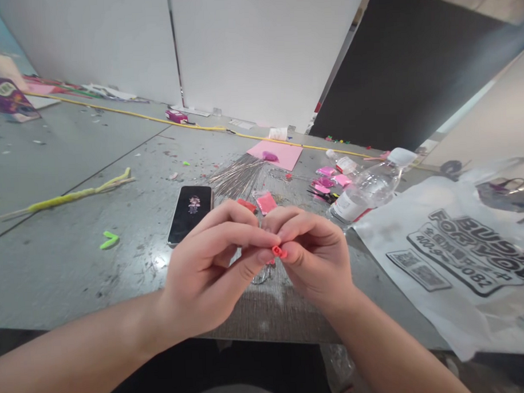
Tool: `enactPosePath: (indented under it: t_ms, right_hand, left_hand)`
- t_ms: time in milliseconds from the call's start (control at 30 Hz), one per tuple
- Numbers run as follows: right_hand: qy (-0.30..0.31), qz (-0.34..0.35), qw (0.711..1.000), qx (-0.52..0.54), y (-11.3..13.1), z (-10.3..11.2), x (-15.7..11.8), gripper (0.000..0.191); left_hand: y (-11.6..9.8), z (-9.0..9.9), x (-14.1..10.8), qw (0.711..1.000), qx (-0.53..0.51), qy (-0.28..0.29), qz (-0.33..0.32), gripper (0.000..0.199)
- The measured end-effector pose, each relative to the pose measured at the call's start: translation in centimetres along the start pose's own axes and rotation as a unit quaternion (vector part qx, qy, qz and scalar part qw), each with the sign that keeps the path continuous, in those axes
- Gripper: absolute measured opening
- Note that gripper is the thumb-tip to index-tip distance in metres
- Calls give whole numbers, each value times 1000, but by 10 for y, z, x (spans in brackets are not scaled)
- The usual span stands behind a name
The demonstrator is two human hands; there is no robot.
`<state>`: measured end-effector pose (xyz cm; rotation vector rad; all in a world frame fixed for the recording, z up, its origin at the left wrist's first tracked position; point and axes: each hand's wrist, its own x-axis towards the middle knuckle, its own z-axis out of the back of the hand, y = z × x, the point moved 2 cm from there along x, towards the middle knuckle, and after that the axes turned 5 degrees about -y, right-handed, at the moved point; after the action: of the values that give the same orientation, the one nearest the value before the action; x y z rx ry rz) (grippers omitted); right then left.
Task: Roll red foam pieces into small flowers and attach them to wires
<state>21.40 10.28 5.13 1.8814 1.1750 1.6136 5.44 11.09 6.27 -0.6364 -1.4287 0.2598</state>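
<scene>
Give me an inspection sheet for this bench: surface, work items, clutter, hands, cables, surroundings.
Surface: grey table, scuffed, strewn with small scraps.
Work items: small red piece pinched between both hands; thin wire loop hangs below it.
Clutter: phone, bundle of thin wires, pink packets, water bottle lying down, printed white bag, green stems, pink sheet.
Hands: left hand and right hand both closed on the red piece.
Cables: yellow line along the far edge.
Surroundings: white panels, dark panel.
</scene>
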Motion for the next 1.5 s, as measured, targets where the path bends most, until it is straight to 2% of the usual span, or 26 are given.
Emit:
enactPosePath:
  t_ms: [100,300,633,800,1033,1300,1500]
  right_hand:
    - [-6,4,1000,3,1,-2,0,6]
    - [-52,-10,998,16,-1,-9,0,10]
    - [-83,-19,996,13,-1,-12,-1,14]
    - [-83,-15,996,27,0,-14,-1,12]
    - [-82,-16,996,20,0,-16,-2,10]
    - [-79,-13,997,20,2,-16,-3,10]
    - [-65,-21,997,25,4,-17,-3,9]
  left_hand:
    - [0,-2,-1,1000,-8,-6,8,13]
    - [3,-11,-8,996,-42,-70,34,13]
    - [6,-15,-14,990,-94,-85,68,16]
    - [4,-17,-14,986,-132,-68,71,26]
    - [-1,-12,-10,992,-98,-47,67,34]
    - [3,-2,-7,1000,-12,-20,-3,35]
    - [3,0,-2,1000,-19,-1,-16,33]
